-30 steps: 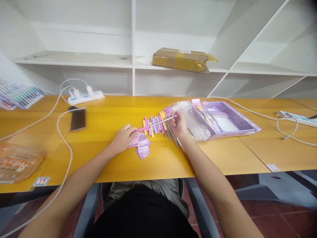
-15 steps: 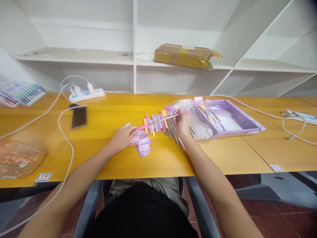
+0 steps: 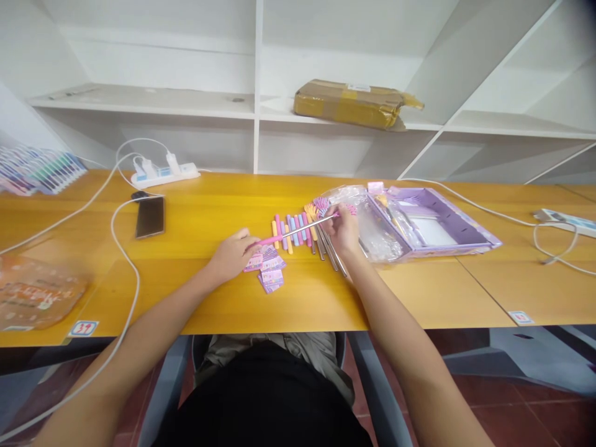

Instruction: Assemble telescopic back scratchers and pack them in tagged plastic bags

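A pink-handled back scratcher [image 3: 302, 229] with a metal shaft is stretched between my two hands. My left hand [image 3: 234, 254] is closed round its pink handle. At the other end, my right hand [image 3: 343, 231] grips it just below the pink head. Under the shaft lies a row of coloured handles [image 3: 284, 231] in yellow, pink, purple and blue. More metal shafts [image 3: 333, 253] lie beneath my right hand, with yellow and purple slotted heads [image 3: 319, 206] behind. Small pink-purple cards [image 3: 271, 278] are spread just right of my left hand.
A purple box [image 3: 465, 223] stands to the right, with clear plastic wrapping [image 3: 358, 214] beside it. On the left are a phone [image 3: 149, 217], a power strip [image 3: 172, 174], a white cable [image 3: 125, 264] and an orange bag [image 3: 40, 295]. A taped carton [image 3: 347, 104] sits on the shelf.
The metal shaft between my hands looks slightly shorter or shifted near the pink handle. Both hands keep their hold; the view has moved slightly.
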Tool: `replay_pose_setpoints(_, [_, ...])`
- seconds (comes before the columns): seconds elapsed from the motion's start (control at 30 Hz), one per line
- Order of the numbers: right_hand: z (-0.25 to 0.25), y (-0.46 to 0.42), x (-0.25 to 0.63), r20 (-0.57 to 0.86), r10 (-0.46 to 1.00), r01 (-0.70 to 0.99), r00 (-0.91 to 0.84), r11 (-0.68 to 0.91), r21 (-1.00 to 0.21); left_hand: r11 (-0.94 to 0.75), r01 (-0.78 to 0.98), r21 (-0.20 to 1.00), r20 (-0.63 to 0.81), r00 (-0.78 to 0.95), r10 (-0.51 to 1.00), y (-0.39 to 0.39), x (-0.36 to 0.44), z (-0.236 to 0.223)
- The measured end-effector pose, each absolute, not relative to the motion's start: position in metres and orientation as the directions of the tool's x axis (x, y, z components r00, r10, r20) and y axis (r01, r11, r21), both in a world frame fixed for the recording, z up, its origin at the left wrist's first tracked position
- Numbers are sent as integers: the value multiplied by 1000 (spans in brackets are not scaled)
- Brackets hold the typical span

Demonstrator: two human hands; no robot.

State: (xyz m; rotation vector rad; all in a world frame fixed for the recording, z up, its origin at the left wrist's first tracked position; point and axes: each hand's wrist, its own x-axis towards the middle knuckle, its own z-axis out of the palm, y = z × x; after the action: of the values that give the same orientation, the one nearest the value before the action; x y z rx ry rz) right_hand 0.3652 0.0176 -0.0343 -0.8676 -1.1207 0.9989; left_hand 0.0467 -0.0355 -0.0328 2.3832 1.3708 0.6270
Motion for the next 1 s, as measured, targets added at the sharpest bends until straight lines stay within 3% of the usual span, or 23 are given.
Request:
replay_pose_setpoints(0.33, [-42, 20, 362, 346, 931, -327, 116, 365, -872, -510, 712, 482, 260, 439, 860, -35, 47, -38])
replay_pose_setpoints(1.0, [-41, 9, 349, 321, 947, -326, 23, 311, -893, -516, 729, 450, 265, 443, 857, -35, 46, -43])
